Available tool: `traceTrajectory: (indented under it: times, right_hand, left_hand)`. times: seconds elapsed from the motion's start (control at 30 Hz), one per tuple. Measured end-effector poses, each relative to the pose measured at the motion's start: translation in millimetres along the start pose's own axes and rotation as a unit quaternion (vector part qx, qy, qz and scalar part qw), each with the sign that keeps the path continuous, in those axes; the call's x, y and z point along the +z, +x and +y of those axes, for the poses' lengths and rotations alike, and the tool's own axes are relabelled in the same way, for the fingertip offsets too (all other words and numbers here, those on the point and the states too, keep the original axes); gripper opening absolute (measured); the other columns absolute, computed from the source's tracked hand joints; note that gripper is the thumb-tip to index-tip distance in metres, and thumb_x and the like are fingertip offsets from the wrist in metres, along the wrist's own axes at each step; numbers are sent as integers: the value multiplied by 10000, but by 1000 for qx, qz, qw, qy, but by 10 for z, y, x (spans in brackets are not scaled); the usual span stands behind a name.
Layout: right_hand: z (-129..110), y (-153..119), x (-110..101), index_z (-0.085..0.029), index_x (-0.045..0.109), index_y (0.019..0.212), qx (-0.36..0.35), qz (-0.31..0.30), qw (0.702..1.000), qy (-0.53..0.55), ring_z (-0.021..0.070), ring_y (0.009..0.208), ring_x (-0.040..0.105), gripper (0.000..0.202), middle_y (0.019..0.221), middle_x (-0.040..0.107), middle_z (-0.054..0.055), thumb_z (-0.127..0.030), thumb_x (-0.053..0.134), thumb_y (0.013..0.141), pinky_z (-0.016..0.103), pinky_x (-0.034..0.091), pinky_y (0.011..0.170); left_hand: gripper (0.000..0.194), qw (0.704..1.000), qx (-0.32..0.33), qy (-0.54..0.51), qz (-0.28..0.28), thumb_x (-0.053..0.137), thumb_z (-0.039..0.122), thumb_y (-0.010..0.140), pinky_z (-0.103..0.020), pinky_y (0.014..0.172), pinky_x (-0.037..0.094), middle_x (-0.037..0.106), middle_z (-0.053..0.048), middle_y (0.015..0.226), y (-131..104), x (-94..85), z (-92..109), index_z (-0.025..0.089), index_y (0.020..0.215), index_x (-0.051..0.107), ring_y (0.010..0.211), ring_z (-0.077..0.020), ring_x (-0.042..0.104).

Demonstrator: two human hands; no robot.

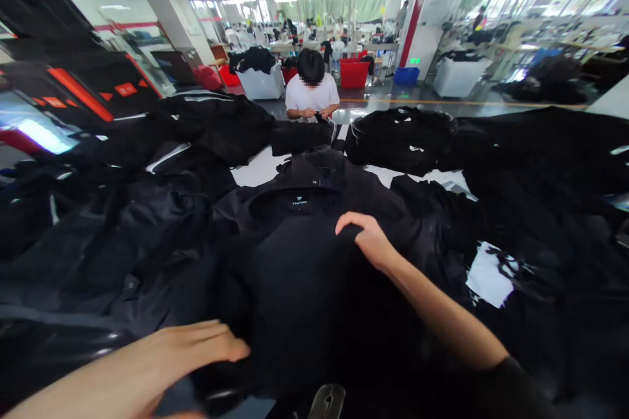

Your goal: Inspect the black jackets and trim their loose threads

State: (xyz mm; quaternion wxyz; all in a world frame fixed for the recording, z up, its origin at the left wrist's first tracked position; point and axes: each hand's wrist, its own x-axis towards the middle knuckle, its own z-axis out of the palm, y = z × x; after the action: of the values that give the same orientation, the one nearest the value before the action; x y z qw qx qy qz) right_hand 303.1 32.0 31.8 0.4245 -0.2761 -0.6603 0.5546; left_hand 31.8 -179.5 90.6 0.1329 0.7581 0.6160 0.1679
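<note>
A black jacket [299, 275] lies spread in front of me, its collar away from me and a white-lettered neck label [299, 201] facing up. My right hand [369, 237] is closed on the jacket's fabric near the right of the neck opening, fingers bent over it; the fingertips are partly hidden. Lower on the left, my left hand [209, 344] is closed over the jacket's side edge, fingers together and slightly blurred. Near the bottom edge is a dark, round-ended object [328, 400] with a pale rim, its kind unclear.
Black garments [108, 222] are heaped at left, and more piles [403, 137] stand along the far edge and right. White paper [491, 275] lies at right. A person in a white shirt [312, 95] sits opposite. Black-and-orange boxes [83, 72] are stacked at left.
</note>
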Motion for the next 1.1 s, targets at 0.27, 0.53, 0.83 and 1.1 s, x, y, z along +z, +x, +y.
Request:
traceTrajectory:
  times: [0.27, 0.53, 0.83, 1.1]
  right_hand:
    - [489, -590, 277, -178, 691, 817, 62, -77, 995, 29, 160, 831, 608, 341, 848, 664, 17, -44, 446, 623, 295, 464, 809]
    - [594, -781, 338, -197, 676, 937, 95, 3, 992, 85, 135, 743, 620, 323, 923, 667, 17, -100, 466, 712, 250, 517, 634]
    - [516, -775, 344, -177, 637, 939, 88, 7, 986, 142, 113, 670, 567, 191, 806, 601, 3, -335, 549, 877, 250, 487, 636]
    - [531, -726, 360, -213, 577, 1135, 73, 14, 994, 81, 133, 821, 591, 281, 902, 615, 14, -325, 612, 879, 272, 488, 771]
  left_hand:
    - [369, 983, 56, -173, 0, 544, 334, 927, -377, 1074, 428, 570, -76, 1327, 1069, 861, 179, 242, 1284, 526, 1222, -205, 540]
    - [194, 962, 7, -261, -82, 492, 350, 950, -251, 720, 443, 602, 15, 809, 1259, 1330, 194, 193, 986, 599, 746, -131, 565]
    - [160, 959, -3, -275, -62, 525, 334, 928, -259, 749, 457, 600, -7, 847, 1277, 1250, 136, 185, 924, 584, 799, -144, 576]
    - [89, 978, 63, -199, 25, 497, 264, 927, -264, 755, 457, 582, -10, 846, 1265, 1174, 153, 198, 876, 528, 789, -141, 576]
